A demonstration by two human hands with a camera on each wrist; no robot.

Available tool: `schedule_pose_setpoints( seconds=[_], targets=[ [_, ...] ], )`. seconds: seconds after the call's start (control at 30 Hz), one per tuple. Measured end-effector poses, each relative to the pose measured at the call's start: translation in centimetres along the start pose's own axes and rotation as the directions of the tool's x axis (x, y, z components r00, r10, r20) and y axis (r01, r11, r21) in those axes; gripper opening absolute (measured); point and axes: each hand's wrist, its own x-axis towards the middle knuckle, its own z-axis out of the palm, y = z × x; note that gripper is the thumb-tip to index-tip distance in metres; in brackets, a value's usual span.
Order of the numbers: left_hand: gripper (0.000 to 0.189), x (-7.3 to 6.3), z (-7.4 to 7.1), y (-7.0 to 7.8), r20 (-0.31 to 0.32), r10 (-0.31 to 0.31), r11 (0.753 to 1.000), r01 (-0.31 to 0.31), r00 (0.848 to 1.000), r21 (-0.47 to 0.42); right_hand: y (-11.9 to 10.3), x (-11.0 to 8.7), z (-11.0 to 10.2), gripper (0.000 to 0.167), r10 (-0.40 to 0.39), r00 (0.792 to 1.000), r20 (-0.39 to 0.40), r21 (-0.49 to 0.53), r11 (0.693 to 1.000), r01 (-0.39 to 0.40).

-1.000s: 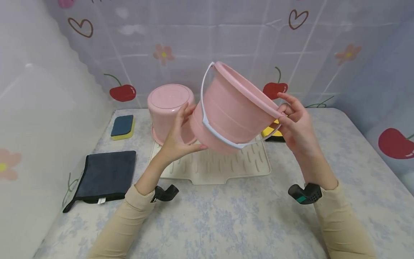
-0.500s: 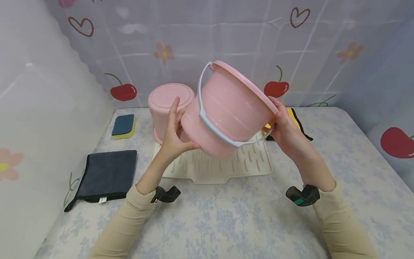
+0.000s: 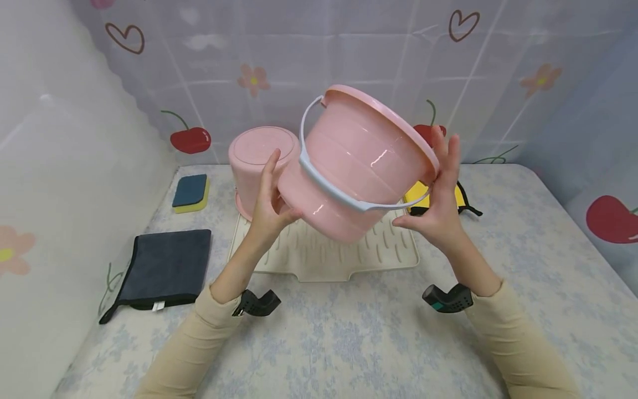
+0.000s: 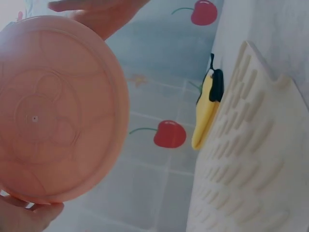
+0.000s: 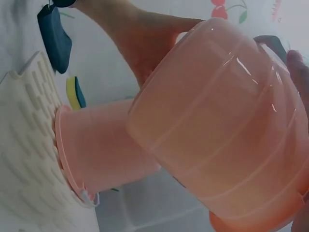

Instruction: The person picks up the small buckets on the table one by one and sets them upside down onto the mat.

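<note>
A pink bucket point(image 3: 359, 160) is held tilted above the table in the head view, its mouth towards the upper right. Its pale blue handle point(image 3: 329, 191) hangs across the near side. My left hand point(image 3: 266, 216) grips the base end, thumb below and fingers along the far side, partly hidden. At the rim, my right hand point(image 3: 441, 208) supports the bucket with straight fingers pointing up and the thumb spread away. The left wrist view shows the round bucket bottom point(image 4: 58, 116) squarely. Behind, a second pink bucket point(image 3: 264, 147) stands upside down on a cream drying mat point(image 3: 324, 266).
On the left of the table point(image 3: 344, 343) lie a dark grey cloth point(image 3: 169, 266) and a blue and yellow sponge point(image 3: 191, 193). A yellow and black cloth point(image 3: 416, 194) sits behind my right hand. A printed curtain point(image 3: 339, 61) forms the back.
My right hand has gone from pinching the rim to spreading its fingers against it. The bucket has shifted slightly left and turned a little; my left hand keeps its grip on the base.
</note>
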Motion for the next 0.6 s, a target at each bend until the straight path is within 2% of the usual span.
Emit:
schedule_pose_setpoints(
  seconds=[0.07,0.17,0.23,0.37,0.43,0.5,0.6],
  targets=[
    [0.132,0.03,0.07,0.17,-0.005,-0.044,0.998,0.043,0.999,-0.034,0.02,-0.1,0.15,0.119,-0.077,0.997,0.014,-0.066,0.995,0.077],
    [0.131,0.15,0.07,0.31,-0.003,-0.105,0.993,0.105,0.994,-0.055,-0.01,-0.22,0.23,0.105,-0.127,0.991,0.042,-0.175,0.976,0.132],
    [0.13,0.2,0.08,0.39,-0.006,-0.137,0.99,0.137,0.991,-0.047,-0.03,-0.2,0.27,0.099,-0.13,0.99,0.053,-0.22,0.966,0.138],
    [0.13,0.12,0.1,0.52,-0.006,-0.17,0.985,0.17,0.985,-0.037,-0.08,-0.18,0.33,0.101,-0.092,0.994,0.06,-0.249,0.963,0.104],
    [0.129,0.04,0.05,0.51,-0.001,-0.157,0.987,0.157,0.988,-0.033,-0.1,-0.2,0.35,0.106,-0.064,0.996,0.062,-0.256,0.964,0.078],
    [0.129,-0.03,0.0,0.54,0.01,-0.119,0.992,0.12,0.993,-0.03,-0.14,-0.25,0.28,0.113,-0.014,0.998,0.061,-0.266,0.963,0.03],
    [0.128,-0.09,-0.09,0.6,0.05,-0.042,0.998,0.044,0.998,-0.036,-0.22,-0.47,-0.04,0.121,0.097,0.994,0.048,-0.24,0.967,-0.083]
  ],
)
